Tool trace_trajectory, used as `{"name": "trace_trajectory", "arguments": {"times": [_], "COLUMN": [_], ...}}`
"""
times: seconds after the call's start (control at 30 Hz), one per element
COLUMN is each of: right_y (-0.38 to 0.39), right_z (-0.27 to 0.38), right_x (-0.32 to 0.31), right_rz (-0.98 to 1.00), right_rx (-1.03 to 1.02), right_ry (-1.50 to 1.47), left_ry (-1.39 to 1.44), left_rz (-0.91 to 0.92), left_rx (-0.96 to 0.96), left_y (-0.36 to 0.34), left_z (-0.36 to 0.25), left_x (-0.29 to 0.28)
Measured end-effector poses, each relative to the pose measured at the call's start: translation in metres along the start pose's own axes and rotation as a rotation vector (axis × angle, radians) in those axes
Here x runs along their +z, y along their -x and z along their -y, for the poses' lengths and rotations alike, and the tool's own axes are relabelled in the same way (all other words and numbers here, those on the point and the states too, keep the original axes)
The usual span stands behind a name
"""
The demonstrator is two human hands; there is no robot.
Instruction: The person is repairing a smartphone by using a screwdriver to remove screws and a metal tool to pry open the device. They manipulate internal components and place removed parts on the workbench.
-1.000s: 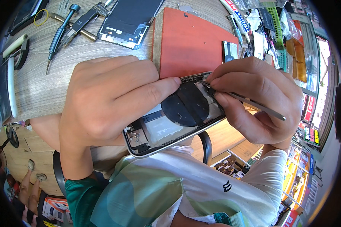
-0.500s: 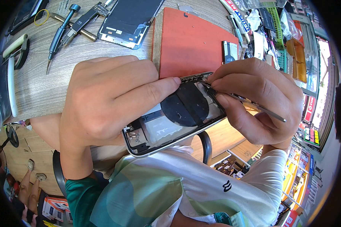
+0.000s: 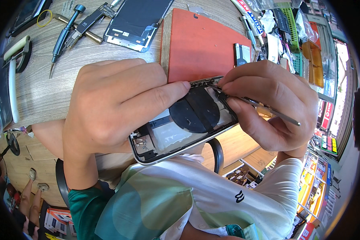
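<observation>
An opened phone housing [image 3: 168, 138] with a silver rim is held tilted above the table's near edge. Inside it lies a round black charging coil [image 3: 194, 112]. My left hand [image 3: 112, 100] grips the housing along its far left side, the index finger stretched over the inside near the top end. My right hand [image 3: 274, 104] is closed in a pinch round metal tweezers [image 3: 282, 115], whose tips reach into the housing's top right corner. What the tips touch there is too small to make out.
Beyond the hands lies a red mat [image 3: 204, 46] with a small silver-black part [image 3: 242, 55] on it. At the far left are a screwdriver [image 3: 64, 42], a logic board [image 3: 84, 26] and a detached phone screen [image 3: 136, 24]. Clutter and a green basket [image 3: 292, 28] fill the far right.
My right hand and the tweezers have shifted very slightly up and to the left. My left hand and the housing stay almost in place.
</observation>
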State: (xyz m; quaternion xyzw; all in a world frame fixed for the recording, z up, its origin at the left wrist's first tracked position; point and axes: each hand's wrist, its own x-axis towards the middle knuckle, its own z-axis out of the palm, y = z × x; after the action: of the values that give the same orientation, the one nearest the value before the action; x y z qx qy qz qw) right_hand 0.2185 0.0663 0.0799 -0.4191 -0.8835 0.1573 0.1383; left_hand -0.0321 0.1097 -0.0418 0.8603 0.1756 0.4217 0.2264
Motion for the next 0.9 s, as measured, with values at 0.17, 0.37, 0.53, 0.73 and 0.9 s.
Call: {"name": "trace_trajectory", "arguments": {"times": [0.17, 0.37, 0.53, 0.73, 0.9], "right_y": [0.001, 0.001, 0.007, 0.005, 0.002], "right_z": [-0.003, -0.012, -0.016, 0.001, -0.014], "right_x": [0.001, -0.001, -0.006, -0.006, -0.002], "right_rz": [-0.001, 0.002, -0.026, -0.136, -0.081], "right_rx": [0.008, 0.052, 0.232, 0.792, 0.793], "right_ry": [-0.065, -0.233, -0.432, -0.67, -0.744], "left_ry": [0.0, 0.016, -0.04, -0.099, -0.114], "left_rz": [-0.009, -0.013, 0.002, 0.017, 0.016], "left_rx": [-0.004, 0.0, 0.032, 0.06, 0.041], "left_y": [0.0, 0.001, 0.003, 0.002, 0.002], "left_z": [-0.001, -0.001, 0.001, -0.003, -0.008], "left_x": [0.001, 0.0, 0.001, 0.001, 0.001]}}
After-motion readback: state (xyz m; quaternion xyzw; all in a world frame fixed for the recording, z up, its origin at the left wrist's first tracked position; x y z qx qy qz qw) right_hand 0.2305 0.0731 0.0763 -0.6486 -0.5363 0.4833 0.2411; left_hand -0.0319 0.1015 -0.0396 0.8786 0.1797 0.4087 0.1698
